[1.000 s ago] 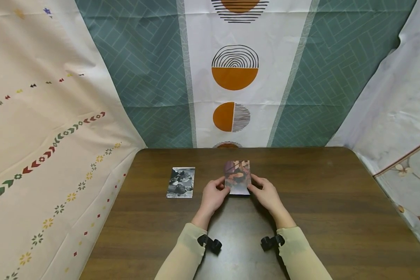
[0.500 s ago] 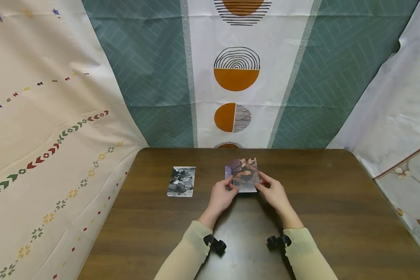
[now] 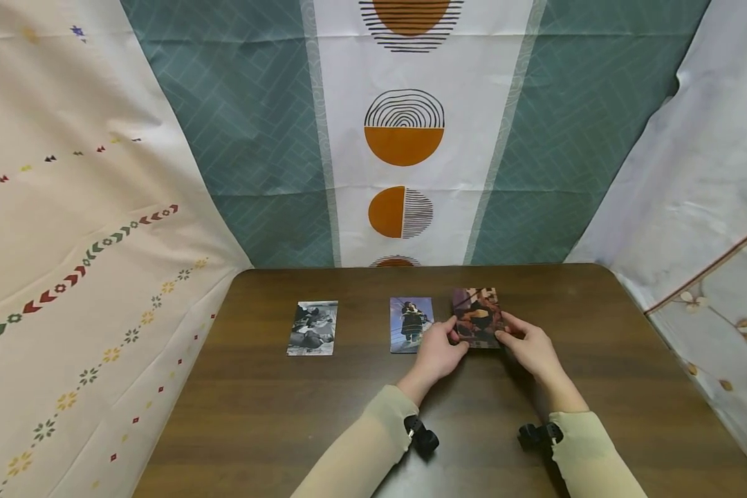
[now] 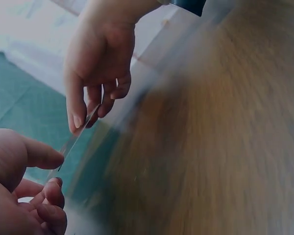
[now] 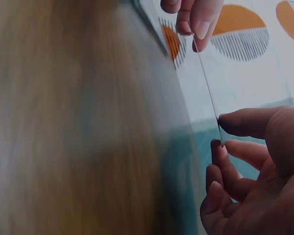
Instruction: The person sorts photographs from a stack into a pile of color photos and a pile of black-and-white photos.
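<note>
I see both hands, left (image 3: 438, 353) and right (image 3: 532, 349), pinching a dark reddish photo (image 3: 476, 318) by its edges; two photos (image 3: 411, 324) lie left on the table (image 3: 597, 387).

the table (image 3: 348, 415) is showing a dark wood-grain surface, smooth, with a soft sheen. the reddish photo (image 3: 476, 318), the purple-toned photo (image 3: 410, 324) and the black-and-white photo (image 3: 312, 328) are looking like thin glossy paper prints. the backdrop (image 3: 255, 138) is hanging as creased matt printed cloth. the sleeves (image 3: 361, 456) are showing soft, matt, pale fabric.
</note>
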`<state>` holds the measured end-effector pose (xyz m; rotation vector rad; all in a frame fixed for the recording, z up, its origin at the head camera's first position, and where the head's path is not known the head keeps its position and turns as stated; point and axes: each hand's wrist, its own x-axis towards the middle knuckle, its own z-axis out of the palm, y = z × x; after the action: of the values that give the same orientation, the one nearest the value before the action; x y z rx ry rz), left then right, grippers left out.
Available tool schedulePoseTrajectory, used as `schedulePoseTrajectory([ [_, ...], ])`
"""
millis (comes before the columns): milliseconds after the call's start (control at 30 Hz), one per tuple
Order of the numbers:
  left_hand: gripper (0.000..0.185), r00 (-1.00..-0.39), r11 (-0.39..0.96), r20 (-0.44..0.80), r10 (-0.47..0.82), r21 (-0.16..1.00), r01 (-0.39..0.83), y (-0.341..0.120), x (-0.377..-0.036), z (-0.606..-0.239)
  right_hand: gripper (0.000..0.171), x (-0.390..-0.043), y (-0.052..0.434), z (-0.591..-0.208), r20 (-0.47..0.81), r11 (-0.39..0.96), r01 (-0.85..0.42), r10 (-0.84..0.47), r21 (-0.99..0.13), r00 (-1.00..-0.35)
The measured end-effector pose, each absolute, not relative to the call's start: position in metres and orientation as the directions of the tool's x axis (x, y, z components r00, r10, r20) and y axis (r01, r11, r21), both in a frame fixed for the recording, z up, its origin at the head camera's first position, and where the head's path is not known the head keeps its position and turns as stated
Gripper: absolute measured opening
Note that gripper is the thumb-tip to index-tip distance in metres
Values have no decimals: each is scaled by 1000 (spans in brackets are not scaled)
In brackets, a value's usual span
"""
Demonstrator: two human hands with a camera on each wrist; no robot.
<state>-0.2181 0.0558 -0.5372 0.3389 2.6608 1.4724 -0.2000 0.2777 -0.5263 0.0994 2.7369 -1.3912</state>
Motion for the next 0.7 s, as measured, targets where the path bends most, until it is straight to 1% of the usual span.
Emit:
schedulePoseTrajectory([
  [100,67,-968,534,-9,251,835,131,69,-218,-536,65,-196,291,-527,-93,616,93,33,-783,-995],
  [267,68,-962,599,-42,269,789,133,84,-219,-532,65,-193,305,-529,-104,633,111,49,-766,-993],
  [500,68,-965,697,-73,252,706,128,100,-224,-536,64,-195,315,-535,-102,662,107,46,-742,-994],
  [700,65,-964,732,-109,243,673,109,106,-226,-541,62,-200,318,-536,-109,707,93,23,-701,-994],
])
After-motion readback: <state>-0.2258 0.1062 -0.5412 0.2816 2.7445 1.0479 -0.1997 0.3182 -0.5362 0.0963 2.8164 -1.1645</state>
